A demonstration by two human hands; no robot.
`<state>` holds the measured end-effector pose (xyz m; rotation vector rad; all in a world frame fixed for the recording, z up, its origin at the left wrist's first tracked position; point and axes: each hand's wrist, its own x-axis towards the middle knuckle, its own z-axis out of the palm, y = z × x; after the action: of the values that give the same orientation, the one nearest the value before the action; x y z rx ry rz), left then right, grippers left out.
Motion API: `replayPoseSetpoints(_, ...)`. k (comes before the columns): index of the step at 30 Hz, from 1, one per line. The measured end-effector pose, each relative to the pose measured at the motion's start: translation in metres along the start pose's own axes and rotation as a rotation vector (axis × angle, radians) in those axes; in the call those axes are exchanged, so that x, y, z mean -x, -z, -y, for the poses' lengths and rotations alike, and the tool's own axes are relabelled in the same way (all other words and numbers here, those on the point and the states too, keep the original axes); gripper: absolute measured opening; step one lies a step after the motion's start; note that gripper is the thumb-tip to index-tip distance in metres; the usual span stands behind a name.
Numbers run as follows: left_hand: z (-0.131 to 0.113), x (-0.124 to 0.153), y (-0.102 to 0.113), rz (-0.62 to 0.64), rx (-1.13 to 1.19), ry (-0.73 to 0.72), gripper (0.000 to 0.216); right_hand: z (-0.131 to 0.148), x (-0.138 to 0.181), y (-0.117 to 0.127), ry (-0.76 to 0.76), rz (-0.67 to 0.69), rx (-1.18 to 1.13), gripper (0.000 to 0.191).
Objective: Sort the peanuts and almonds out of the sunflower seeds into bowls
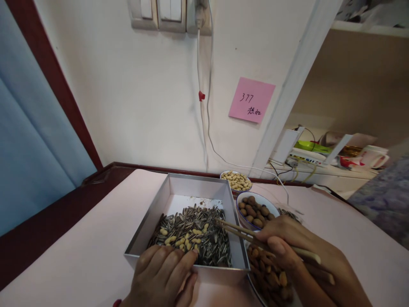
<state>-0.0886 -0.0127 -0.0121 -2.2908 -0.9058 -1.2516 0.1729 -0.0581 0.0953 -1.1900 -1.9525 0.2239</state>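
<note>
1. Table, covered in pale pink: lies under both of your hands and carries every item below.
2. Box, open, white inside with a grey rim: directly ahead of your left hand and to the left of your right. Contents: a bed of sunflower seeds with peanuts on top; white floor and dark crumbs show at the far end.
3. Right hand: closed around the chopsticks.
4. Left hand: clamped on the box's near wall, fingers bent over the rim, thumb outside.
5. Almond bowl: below your right hand, partly hidden by it; filled with brown almonds.
6. Nut bowl, white, blue-rimmed: just beyond your right hand; holds round brown nuts.
7. Peanut bowl: farthest from your right hand, behind the nut bowl; heaped with pale peanuts in shell.
8. Chopsticks, light wood: slanting leftward from your right hand across the box's wall, tips close together at the seeds; whether they pinch anything, you cannot tell.
9. Peanuts, tan, in shell: scattered just beyond your left fingertips.
10. Sunflower seeds, dark, pale-striped, slender: spread around those peanuts; more lie behind your right hand.
</note>
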Motion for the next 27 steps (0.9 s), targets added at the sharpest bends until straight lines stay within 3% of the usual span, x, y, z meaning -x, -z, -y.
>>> replayPoseSetpoints(12, -0.001, 0.000, 0.000, -0.001, -0.011, 0.006, 0.017, -0.006, -0.005, -0.020, -0.009, 0.078, -0.016, 0.026)
replayPoseSetpoints(21, 0.000, -0.002, -0.001, 0.001, 0.008, -0.011, 0.019, -0.004, -0.001, -0.024, 0.026, -0.115, 0.009, 0.042)
replayPoseSetpoints(27, -0.001, -0.002, 0.001, 0.007, 0.012, 0.002, 0.018, -0.003, -0.001, -0.022, 0.026, -0.129, 0.014, 0.040)
